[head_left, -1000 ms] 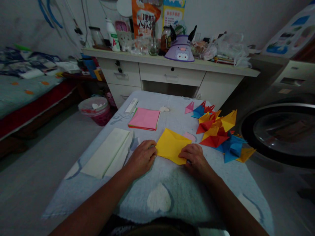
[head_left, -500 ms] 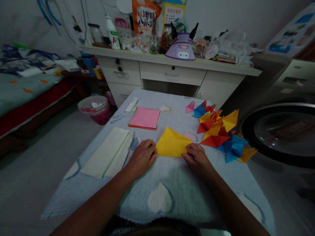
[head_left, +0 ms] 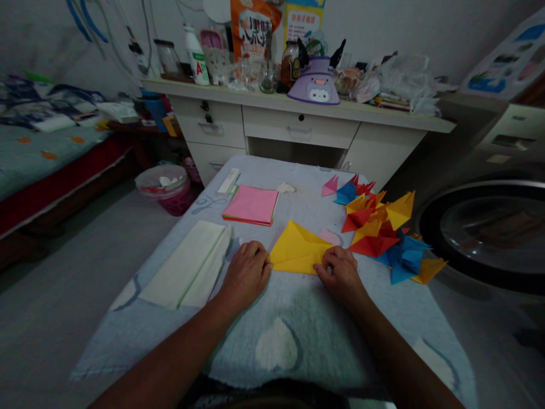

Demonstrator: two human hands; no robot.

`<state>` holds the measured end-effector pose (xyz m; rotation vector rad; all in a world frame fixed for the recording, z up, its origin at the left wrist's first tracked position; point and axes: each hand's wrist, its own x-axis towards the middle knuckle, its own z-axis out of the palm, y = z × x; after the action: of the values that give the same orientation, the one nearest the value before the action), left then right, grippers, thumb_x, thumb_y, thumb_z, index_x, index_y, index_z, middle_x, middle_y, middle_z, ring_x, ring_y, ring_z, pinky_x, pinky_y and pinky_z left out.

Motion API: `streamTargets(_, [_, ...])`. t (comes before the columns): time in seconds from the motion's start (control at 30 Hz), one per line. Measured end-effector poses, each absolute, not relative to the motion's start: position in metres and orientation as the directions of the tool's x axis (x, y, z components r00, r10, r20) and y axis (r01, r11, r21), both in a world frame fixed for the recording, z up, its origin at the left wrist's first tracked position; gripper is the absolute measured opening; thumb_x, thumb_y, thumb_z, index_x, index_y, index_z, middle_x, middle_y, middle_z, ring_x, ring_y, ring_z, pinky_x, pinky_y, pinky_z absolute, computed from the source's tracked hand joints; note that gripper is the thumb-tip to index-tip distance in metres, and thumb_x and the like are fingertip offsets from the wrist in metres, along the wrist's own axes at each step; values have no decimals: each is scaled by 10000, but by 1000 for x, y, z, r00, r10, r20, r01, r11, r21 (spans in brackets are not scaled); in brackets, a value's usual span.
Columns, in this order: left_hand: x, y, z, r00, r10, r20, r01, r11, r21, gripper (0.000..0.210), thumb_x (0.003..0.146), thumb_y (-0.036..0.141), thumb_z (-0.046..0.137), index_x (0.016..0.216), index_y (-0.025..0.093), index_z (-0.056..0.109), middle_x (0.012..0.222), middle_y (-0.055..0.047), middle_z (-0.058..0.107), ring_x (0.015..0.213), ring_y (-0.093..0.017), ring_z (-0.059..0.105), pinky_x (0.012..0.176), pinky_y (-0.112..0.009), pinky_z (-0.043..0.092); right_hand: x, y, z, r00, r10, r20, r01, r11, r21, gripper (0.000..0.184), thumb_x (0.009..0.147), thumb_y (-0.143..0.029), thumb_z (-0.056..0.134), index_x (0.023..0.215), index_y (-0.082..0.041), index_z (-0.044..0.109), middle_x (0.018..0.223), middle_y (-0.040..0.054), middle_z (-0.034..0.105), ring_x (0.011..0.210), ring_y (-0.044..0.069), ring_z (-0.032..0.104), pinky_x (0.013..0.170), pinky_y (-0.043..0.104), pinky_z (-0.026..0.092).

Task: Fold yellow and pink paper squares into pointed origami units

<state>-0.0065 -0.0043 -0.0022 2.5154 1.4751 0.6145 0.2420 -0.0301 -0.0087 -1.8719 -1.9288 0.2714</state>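
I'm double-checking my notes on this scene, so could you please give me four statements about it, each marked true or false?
1. The left hand touches the yellow paper. True.
2. The folded paper shapes lie left of the yellow paper. False: they lie to its right.
3. The paper stack is pink on top. True.
4. The right hand touches the paper stack. False: it touches the yellow paper.

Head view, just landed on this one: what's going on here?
A person has both hands on a partly folded sheet of yellow paper on a cloth-covered table: the left hand at its left corner, the right hand at its right. Beyond the left hand lies a stack of coloured paper, pink on top; to the right sits a pile of folded paper shapes.
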Motion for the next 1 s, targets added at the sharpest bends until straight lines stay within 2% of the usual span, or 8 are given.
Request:
streamTargets(0.1, [-4,-8,2,411,846,340,811,-509,287,55,849,152,536,837,174,585,961,-78,592,924,-245,530,825,-428,456,242,-30,-12,4,976,218,901,91,-424,215,793,-277,655,611,-197,571,874,47,597,879,227,500,808,376,337])
streamTargets(0.17, [0,-13,5,455,789,413,772,-581,258,89,877,151,511,872,174,597,980,-82,622,958,-252,543,843,-438,455,242,-30,-14,0,971,241,903,104,-417,209,788,-272,655,613,-199,570,865,46,593,866,224,500,799,373,338])
streamTargets(0.3, [10,-25,3,701,546,459,517,-832,201,177,937,151,447,978,173,618,1075,-71,667,1010,-206,592,904,-380,480,243,-28,-17,-2,966,257,908,110,-404,205,772,-279,668,611,-199,569,855,44,592,857,219,500,779,362,339])
streamTargets(0.4, [17,-33,-2,793,448,412,416,-893,170,260,960,169,429,1174,151,575,1243,-92,632,1177,-214,560,998,-373,468,243,-28,-18,-11,964,264,912,118,-394,213,773,-288,669,607,-199,569,849,42,593,855,215,500,776,357,338])
streamTargets(0.47, [19,-35,-6,808,459,368,422,-888,182,314,963,203,436,1258,155,529,1297,-98,610,1244,-224,529,1031,-392,459,243,-28,-18,-8,965,260,915,112,-388,212,774,-287,669,609,-199,571,849,42,592,855,215,500,780,358,338])
streamTargets(0.6, [19,-35,-11,808,510,296,468,-860,204,369,938,254,496,1296,166,505,1335,-103,591,1277,-232,515,1061,-400,447,242,-28,-17,29,968,250,925,68,-373,215,763,-305,690,617,-198,575,858,45,583,857,220,492,773,357,334])
streamTargets(1.0, [19,-35,-15,775,587,235,543,-808,227,457,926,328,520,1354,179,469,1406,-110,535,1317,-233,475,1102,-412,391,244,-30,-16,40,953,299,928,76,-366,188,796,-285,646,639,-201,584,861,55,574,829,221,485,735,357,332])
